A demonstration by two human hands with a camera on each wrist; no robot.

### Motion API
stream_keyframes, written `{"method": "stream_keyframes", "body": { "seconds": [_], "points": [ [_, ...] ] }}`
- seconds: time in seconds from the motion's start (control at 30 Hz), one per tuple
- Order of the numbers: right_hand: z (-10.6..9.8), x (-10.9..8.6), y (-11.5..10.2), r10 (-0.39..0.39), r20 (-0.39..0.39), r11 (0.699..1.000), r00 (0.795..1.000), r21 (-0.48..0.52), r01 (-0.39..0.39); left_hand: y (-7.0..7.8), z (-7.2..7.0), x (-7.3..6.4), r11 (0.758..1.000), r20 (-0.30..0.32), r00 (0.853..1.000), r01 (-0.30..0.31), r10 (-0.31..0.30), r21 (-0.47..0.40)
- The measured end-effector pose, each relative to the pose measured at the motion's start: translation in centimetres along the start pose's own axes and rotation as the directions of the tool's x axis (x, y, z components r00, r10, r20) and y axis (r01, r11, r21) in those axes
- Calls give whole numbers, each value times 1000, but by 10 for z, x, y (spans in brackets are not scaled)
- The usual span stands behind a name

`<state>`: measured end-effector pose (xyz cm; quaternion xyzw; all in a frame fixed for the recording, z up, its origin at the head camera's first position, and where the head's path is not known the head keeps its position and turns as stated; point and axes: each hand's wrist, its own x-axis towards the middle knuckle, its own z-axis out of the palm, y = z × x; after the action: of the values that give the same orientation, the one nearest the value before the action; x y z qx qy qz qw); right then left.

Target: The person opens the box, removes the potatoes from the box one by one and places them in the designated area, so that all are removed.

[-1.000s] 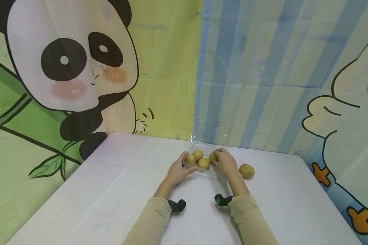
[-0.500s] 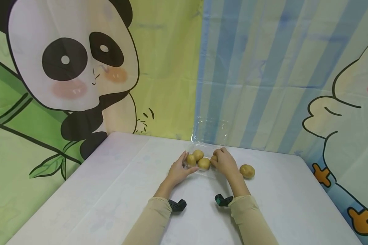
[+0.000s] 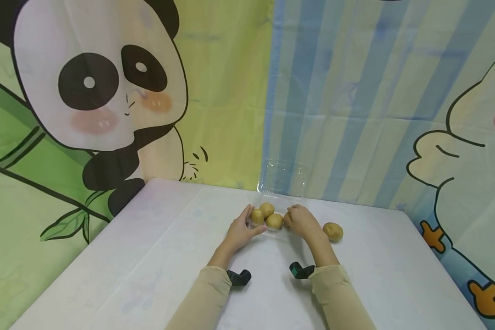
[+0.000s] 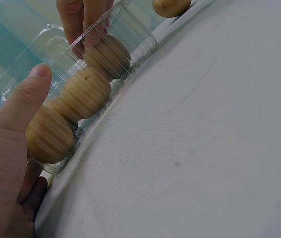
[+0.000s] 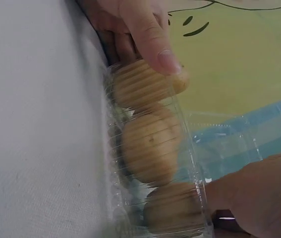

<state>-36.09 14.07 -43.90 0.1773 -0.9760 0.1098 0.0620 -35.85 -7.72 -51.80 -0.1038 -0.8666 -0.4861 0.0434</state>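
A clear plastic clamshell box (image 4: 141,35) stands on the table, its lid (image 3: 282,176) raised at the back. My left hand (image 3: 240,231) holds the box's left end, thumb along the front side and fingers around the end. Three potatoes sit in the left and middle part: one at the left (image 3: 257,216), one behind (image 3: 266,209) and one in front (image 3: 274,221). Inside the right end, my right hand (image 3: 306,223) grips another potato (image 4: 108,57) from above. The left wrist view shows this potato low behind the ribbed wall, beside the front potato.
One loose potato (image 3: 333,231) lies on the white table (image 3: 156,275), right of the box and near my right forearm. A curtain (image 3: 227,91) with a printed panda hangs right behind the table's back edge. Black wrist devices (image 3: 240,277) sit at both cuffs.
My right hand has lowered the held potato deeper into the box's right end, its fingers tipping downward. The left hand stays on the box's left end.
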Motion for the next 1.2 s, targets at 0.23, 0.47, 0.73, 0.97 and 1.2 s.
{"method": "stream_keyframes", "body": {
  "seconds": [0.23, 0.47, 0.73, 0.97, 1.2],
  "points": [
    [-7, -5, -5, -54, 21, 998, 998, -19, 54, 1, -1, -1, 1000, 2, 1000, 4, -4, -7],
    [-9, -7, -3, -45, 31, 999, 999, -12, 45, 2, -1, -2, 1000, 3, 1000, 7, -7, -11],
    [-5, -4, 0, -40, 108, 999, 993, 36, 36, 0, 0, -1, 1000, -4, 1000, 0, 0, 4],
    [-9, -7, -1, -128, 199, 992, 972, 23, 126, 0, -1, -2, 1000, -3, 1000, -5, 5, 3],
    [-14, -9, -1, -137, 220, 990, 966, 56, 128, 2, 0, -2, 1000, 0, 1000, -4, 4, 3]
  ]
}}
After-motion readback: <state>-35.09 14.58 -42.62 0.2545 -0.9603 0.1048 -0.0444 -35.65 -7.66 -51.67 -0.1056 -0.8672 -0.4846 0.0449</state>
